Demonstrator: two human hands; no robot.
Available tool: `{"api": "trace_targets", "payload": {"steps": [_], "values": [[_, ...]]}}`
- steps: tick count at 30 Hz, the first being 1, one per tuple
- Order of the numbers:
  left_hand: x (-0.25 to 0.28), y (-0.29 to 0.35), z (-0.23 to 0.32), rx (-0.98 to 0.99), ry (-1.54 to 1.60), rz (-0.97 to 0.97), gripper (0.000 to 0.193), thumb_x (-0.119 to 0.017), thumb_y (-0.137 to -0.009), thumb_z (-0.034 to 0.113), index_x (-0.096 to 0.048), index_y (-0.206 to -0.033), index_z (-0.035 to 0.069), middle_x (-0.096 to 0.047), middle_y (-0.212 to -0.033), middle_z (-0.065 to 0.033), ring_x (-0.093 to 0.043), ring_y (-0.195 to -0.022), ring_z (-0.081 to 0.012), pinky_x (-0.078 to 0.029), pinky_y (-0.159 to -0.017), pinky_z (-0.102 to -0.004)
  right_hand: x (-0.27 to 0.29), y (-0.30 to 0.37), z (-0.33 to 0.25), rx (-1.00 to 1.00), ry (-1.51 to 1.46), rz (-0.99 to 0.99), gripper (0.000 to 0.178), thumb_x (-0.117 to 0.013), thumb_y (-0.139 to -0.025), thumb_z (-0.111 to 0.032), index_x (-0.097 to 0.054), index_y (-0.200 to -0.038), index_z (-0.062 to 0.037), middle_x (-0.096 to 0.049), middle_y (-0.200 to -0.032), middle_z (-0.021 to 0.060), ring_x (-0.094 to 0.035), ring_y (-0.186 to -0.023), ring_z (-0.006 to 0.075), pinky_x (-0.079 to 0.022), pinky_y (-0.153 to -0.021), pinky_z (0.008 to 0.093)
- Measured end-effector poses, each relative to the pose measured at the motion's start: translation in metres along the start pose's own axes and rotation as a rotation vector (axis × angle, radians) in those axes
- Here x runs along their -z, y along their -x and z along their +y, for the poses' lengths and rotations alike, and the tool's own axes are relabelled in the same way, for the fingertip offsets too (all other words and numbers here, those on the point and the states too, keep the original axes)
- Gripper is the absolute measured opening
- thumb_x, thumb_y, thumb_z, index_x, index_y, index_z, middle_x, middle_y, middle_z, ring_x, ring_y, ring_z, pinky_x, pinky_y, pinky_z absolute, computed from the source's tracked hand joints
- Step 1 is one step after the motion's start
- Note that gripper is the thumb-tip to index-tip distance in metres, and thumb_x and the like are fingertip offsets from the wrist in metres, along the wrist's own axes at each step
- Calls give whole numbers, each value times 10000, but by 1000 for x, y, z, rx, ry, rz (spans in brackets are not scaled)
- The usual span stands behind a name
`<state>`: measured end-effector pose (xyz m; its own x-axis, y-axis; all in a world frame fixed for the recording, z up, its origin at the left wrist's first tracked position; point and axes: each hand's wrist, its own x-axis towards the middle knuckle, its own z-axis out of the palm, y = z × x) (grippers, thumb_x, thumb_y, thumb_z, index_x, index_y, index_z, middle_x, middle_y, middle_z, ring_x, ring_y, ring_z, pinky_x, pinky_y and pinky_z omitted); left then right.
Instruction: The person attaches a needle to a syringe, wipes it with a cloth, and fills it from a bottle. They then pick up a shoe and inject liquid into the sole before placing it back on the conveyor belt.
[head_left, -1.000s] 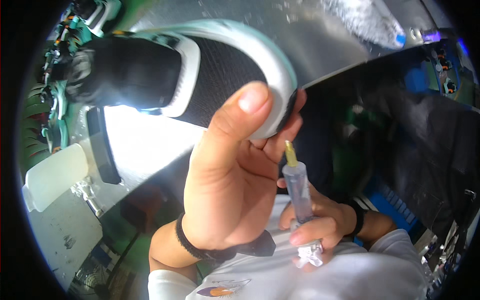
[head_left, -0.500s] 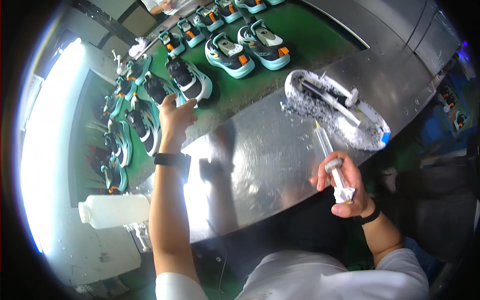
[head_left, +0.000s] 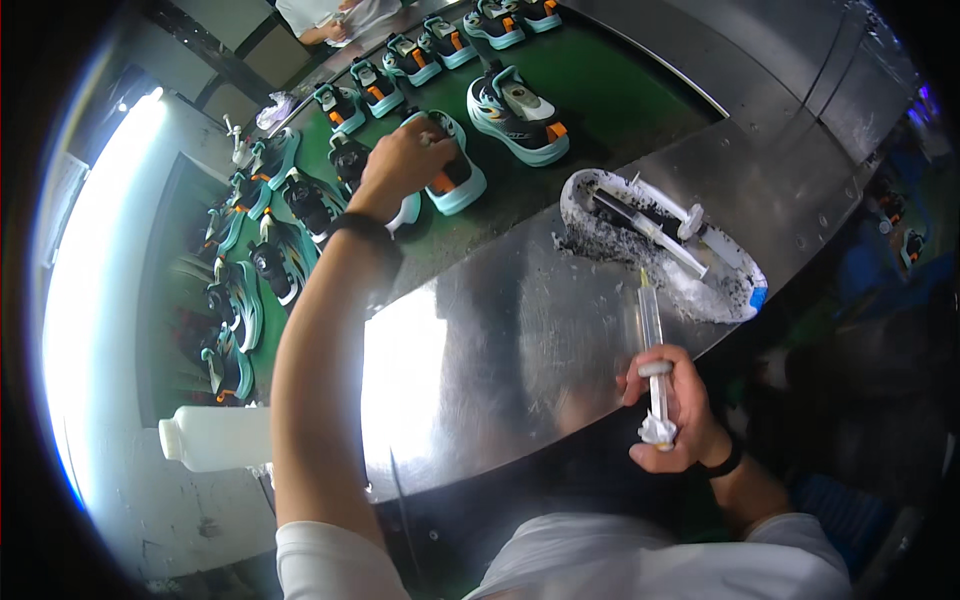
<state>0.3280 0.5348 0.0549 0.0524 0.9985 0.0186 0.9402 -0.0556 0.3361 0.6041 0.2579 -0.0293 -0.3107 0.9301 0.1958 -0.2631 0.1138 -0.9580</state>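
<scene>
My left hand (head_left: 405, 158) reaches over the green surface, its fingers curled into the opening of a dark shoe (head_left: 461, 188) with a light teal sole and an orange heel tab. The fingertips are partly hidden. In my right hand (head_left: 685, 410) is a clear syringe (head_left: 650, 320), its yellow tip pointing away from me and its plunger end wrapped in white. Just beyond that tip lies a white, black-speckled shoe-shaped tray (head_left: 700, 300), holding a dark-filled syringe (head_left: 640, 225) and another white one. Right of the gripped shoe stands a similar shoe (head_left: 517, 115).
Several more shoes line the far edge and left side of the green belt (head_left: 620, 85). A metal ledge (head_left: 500, 350) runs along the near side. A white plastic bottle (head_left: 215, 438) lies at the lower left. Across the belt, another person's hand (head_left: 335, 30) shows.
My left hand has moved right from the black shoes to the teal-soled shoe and taken hold of it. My right hand has drawn slightly nearer to me, turning the syringe more upright.
</scene>
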Motion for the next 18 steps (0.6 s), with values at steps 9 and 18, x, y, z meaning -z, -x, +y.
{"api": "trace_targets", "payload": {"steps": [9, 18], "values": [[33, 248, 27, -259, 183, -182, 198, -608, -803, 72, -569, -987, 12, -595, -595, -35, -546, -479, -113, -433, -487, -234, 0, 23, -2, -50, -132, 97, 779, -697, -568, -139, -330, -1246, -28, -456, -962, 47, -505, -822, 129, -417, -908, 353], [-10, 115, -63, 260, 427, -237, 457, -614, -835, 443, -628, -879, -12, -525, -678, 7, -506, -635, -83, -387, -543, -241, -38, 24, -30, 10, -170, -32, 838, -744, -526, -273, -347, -1217, -14, -489, -954, 59, -541, -827, 152, -338, -994, 409]]}}
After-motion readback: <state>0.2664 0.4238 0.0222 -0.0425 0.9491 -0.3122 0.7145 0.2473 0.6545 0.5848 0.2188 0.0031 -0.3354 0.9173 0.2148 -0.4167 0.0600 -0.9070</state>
